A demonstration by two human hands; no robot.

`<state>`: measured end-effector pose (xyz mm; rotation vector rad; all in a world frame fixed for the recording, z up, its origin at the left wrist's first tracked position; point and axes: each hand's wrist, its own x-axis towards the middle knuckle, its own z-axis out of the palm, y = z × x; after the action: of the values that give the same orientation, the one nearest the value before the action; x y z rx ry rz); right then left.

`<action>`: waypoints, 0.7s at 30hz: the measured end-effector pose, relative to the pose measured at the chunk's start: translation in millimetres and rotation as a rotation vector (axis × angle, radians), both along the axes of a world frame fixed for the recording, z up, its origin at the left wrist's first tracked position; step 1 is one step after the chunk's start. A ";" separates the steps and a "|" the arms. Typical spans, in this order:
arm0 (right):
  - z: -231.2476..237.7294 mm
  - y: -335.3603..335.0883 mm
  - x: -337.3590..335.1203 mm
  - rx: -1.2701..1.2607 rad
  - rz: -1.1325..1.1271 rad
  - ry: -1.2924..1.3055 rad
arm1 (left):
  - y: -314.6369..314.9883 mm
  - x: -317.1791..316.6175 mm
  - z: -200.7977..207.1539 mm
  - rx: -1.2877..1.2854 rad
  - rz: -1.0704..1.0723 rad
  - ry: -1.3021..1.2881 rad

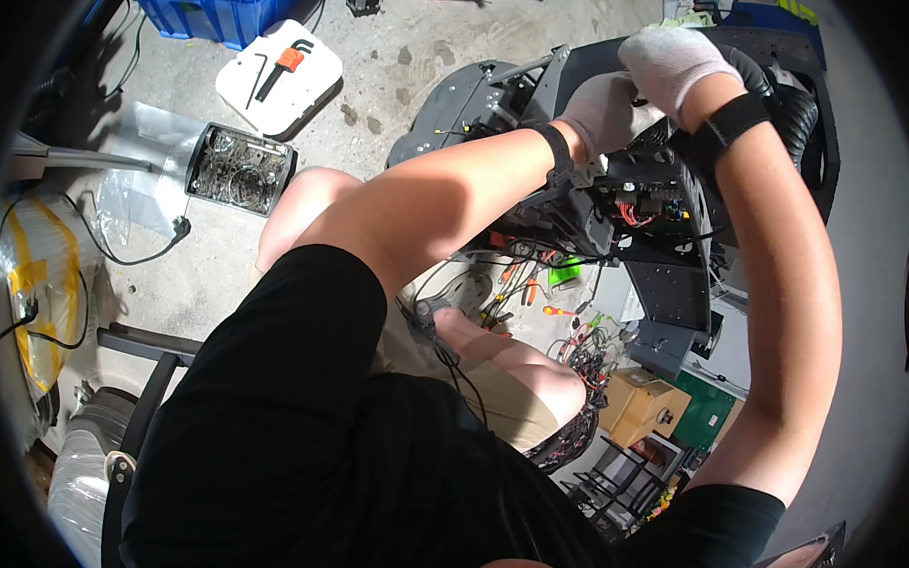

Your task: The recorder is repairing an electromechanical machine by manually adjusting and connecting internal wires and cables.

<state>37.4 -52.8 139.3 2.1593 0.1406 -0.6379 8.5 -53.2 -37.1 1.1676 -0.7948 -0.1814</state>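
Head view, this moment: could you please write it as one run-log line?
left hand: gloved, at black machine | right hand: gloved, close to left | grip: unclear, both | hex keys: on white surface

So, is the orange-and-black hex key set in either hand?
No, the hex key set lies on the white square surface, while the left hand and right hand are both at the black machine.

The left arm [447, 199] and bent right arm [791, 266] reach forward, gloved left hand [606, 114] just beside gloved right hand [674, 69].
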 end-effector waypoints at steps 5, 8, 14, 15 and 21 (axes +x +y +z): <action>17.3 -18.5 -4.8 -0.029 0.307 -0.162 | 3.4 2.6 20.8 0.112 -0.161 0.134; -1.1 8.0 -14.7 -0.043 0.127 -0.322 | -2.4 2.4 4.1 0.117 -0.013 0.064; -18.0 20.9 -18.8 -0.072 -0.204 -0.397 | -6.2 -6.8 -1.8 0.113 0.299 -0.308; -17.9 18.8 -17.4 -0.081 -0.231 -0.413 | -6.5 -4.4 -0.1 0.114 0.302 -0.310; -21.1 12.3 -12.4 -0.079 -0.221 -0.430 | -13.3 -2.3 -3.4 0.182 0.247 -0.303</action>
<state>25.0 -40.5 118.2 2.1994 -0.3515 -0.2807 6.2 -66.4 -40.6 1.4761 -0.9027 0.1348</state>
